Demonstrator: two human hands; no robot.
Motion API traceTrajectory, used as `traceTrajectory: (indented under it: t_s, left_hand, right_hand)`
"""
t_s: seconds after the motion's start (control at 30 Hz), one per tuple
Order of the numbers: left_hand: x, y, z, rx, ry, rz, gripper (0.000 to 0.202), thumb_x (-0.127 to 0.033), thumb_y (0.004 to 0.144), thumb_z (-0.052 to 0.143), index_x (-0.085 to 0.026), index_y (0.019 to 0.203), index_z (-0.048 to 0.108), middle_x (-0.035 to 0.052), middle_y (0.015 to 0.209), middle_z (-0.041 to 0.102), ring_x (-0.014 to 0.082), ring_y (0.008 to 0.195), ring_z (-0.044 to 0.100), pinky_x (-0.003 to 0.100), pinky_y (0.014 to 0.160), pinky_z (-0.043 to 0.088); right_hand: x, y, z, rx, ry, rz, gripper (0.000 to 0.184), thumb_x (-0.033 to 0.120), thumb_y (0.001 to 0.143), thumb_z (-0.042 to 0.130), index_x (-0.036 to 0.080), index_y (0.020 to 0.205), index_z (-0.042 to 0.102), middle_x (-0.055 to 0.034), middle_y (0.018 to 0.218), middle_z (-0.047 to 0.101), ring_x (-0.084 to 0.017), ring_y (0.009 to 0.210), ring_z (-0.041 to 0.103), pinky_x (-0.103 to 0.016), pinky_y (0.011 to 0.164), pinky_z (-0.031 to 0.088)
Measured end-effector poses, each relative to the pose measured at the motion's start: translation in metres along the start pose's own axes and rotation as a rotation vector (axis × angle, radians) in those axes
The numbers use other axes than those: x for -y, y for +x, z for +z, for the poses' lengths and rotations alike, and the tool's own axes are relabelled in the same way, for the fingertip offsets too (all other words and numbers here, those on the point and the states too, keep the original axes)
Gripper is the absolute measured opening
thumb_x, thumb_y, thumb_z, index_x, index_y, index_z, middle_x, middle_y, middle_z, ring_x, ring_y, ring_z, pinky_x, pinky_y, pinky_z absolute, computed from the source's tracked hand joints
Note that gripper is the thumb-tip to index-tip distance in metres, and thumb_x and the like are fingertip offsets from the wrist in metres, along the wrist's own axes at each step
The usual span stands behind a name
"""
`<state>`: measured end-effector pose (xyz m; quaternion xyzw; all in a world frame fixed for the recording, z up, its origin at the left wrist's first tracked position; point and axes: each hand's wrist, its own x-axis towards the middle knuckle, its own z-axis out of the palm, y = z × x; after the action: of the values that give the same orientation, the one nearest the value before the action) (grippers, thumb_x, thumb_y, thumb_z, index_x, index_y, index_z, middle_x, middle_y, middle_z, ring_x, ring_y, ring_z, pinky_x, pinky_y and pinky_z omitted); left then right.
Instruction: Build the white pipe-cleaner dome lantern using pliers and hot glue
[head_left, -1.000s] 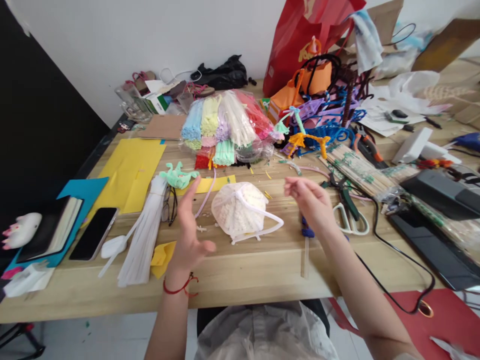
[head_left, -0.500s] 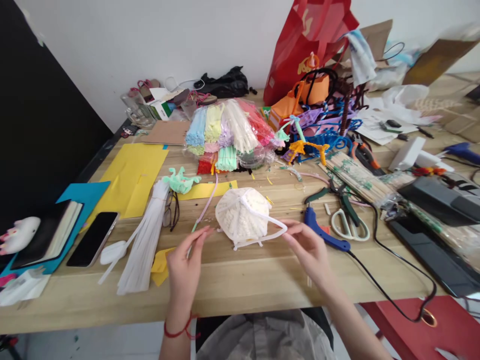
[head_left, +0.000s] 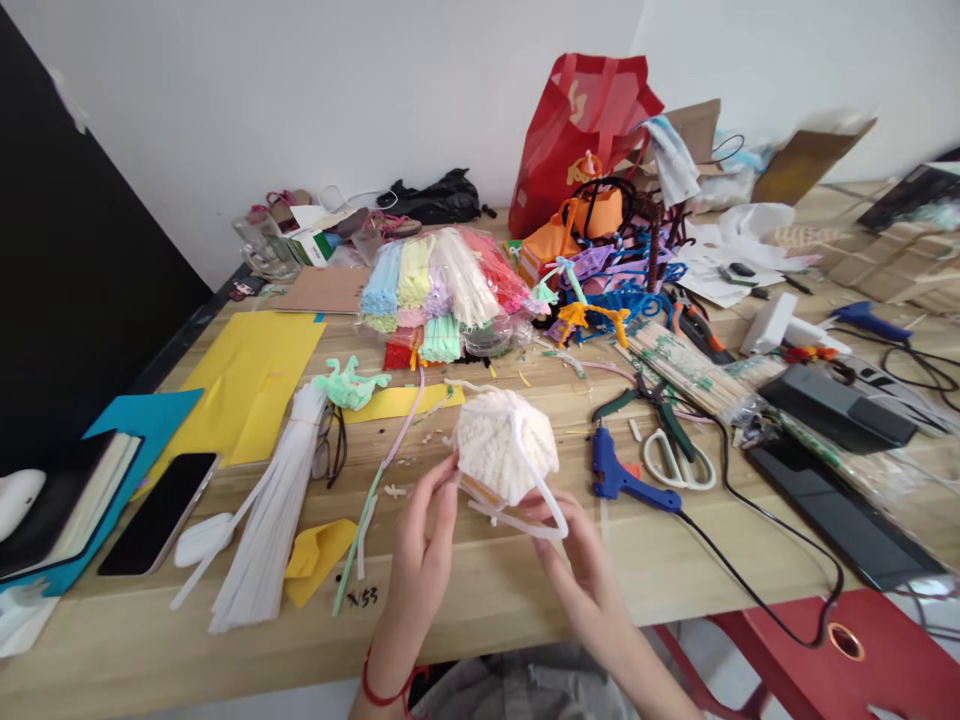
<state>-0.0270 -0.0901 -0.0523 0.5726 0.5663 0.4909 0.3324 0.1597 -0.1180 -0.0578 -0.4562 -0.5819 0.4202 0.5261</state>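
Observation:
A white, fuzzy craft piece (head_left: 506, 445), dome-like and built from pipe cleaners, is tilted up between my two hands over the table. My left hand (head_left: 427, 530) pinches its lower left edge. Under its right side are the fingers of my right hand (head_left: 585, 565), partly hidden behind a white pipe cleaner (head_left: 553, 512) that loops down off the piece. Left of my left hand lie a green and pink pipe cleaner (head_left: 373, 480) and a bundle of white pipe cleaners (head_left: 262, 520). A blue glue gun (head_left: 626, 480) rests to the right of the piece.
White-handled scissors (head_left: 679, 462) and green pliers (head_left: 660, 405) lie beyond the glue gun, whose black cord runs rightward. Bagged coloured pipe cleaners (head_left: 450, 285) and a red bag (head_left: 577, 140) are at the back. A phone (head_left: 161, 515) and yellow sheets (head_left: 244, 385) are left.
My left hand has moved right and taken hold of the craft piece. My right hand has slid in under its right side, and the piece is now lifted and tilted. The view has shifted right.

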Motion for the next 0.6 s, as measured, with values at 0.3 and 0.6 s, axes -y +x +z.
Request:
traceTrajectory:
  t_s: [0.3,0.6]
  left_hand:
    - [0.016,0.037,-0.026,-0.002,0.111,0.123,0.028,-0.035,0.101,0.044,-0.022,0.119,0.060,0.0095,0.119,0.071,0.0236,0.103,0.072,0.041,0.090,0.060]
    - [0.025,0.139,-0.025,0.418,0.228,0.366,0.035,-0.027,0.096,0.049,-0.026,0.129,0.061,0.0068,0.139,0.061,0.0214,0.132,0.054,0.048,0.117,0.038]
  right_hand:
    - [-0.005,0.031,-0.018,-0.138,0.050,-0.002,0.039,0.033,0.095,0.058,0.032,0.132,0.048,-0.0089,0.140,0.050,-0.025,0.131,0.051,-0.047,0.112,0.043]
    - [0.001,0.033,-0.003,0.007,0.022,-0.061,0.060,0.033,0.092,0.064,0.032,0.146,0.038,-0.0092,0.155,0.039,-0.027,0.146,0.037,-0.050,0.121,0.033]
